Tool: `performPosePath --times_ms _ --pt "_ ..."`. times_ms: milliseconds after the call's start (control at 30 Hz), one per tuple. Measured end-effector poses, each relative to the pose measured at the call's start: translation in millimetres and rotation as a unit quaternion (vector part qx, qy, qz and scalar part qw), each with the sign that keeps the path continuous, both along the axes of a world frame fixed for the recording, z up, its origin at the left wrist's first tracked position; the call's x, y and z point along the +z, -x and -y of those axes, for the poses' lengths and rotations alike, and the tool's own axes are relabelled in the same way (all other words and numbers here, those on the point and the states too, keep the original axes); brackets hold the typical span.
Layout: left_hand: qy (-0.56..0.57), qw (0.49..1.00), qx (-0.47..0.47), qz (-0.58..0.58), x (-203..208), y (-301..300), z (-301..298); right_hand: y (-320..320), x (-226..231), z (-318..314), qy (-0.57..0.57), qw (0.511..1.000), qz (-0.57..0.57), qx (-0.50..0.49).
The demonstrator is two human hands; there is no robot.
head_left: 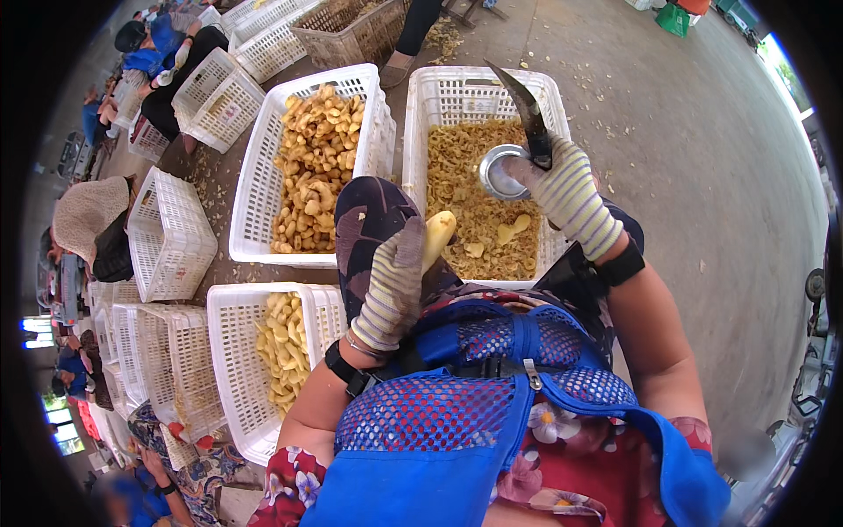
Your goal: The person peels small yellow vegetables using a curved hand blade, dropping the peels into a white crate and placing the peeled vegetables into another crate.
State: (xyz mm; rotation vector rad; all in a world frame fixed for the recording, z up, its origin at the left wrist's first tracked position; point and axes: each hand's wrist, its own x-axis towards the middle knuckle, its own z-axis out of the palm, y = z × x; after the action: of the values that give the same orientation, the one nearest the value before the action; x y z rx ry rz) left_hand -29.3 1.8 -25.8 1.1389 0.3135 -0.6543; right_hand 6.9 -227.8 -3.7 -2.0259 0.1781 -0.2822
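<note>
My gloved left hand (385,285) is closed around a pale, peeled piece of ginger (438,235) above my left knee. The fingers of my gloved right hand (575,198) are wrapped round the dark handle of a knife (527,107), its curved blade pointing up and away to the left. Beside that hand, a round metal bowl (497,182) shows over the peelings; whether the thumb touches it I cannot tell. Brown ginger peelings (465,145) fill much of the white crate (416,123) between my knees. Two peeled pieces (511,230) lie on the peelings.
Unpeeled ginger fills a white crate (253,167) at the left; peeled ginger lies in a nearer one (230,347). More crates (180,237) stand farther left. Other people sit there, one in a blue vest (156,46). Concrete floor (702,176) stretches to the right, with scraps scattered about.
</note>
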Motion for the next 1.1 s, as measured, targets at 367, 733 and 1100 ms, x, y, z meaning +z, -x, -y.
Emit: performPosePath --times_ms 367,733,1100 --pt "-0.004 0.975 -0.155 0.156 -6 -16 -2 27 38 -23 -0.019 0.994 -0.097 0.036" --pt "-0.083 0.964 -0.189 0.165 3 -16 3 19 2 -4 0.102 0.994 0.018 0.041" --pt "-0.061 0.971 -0.148 0.176 -7 -18 4 27 19 -40 0.105 0.983 0.045 0.142"
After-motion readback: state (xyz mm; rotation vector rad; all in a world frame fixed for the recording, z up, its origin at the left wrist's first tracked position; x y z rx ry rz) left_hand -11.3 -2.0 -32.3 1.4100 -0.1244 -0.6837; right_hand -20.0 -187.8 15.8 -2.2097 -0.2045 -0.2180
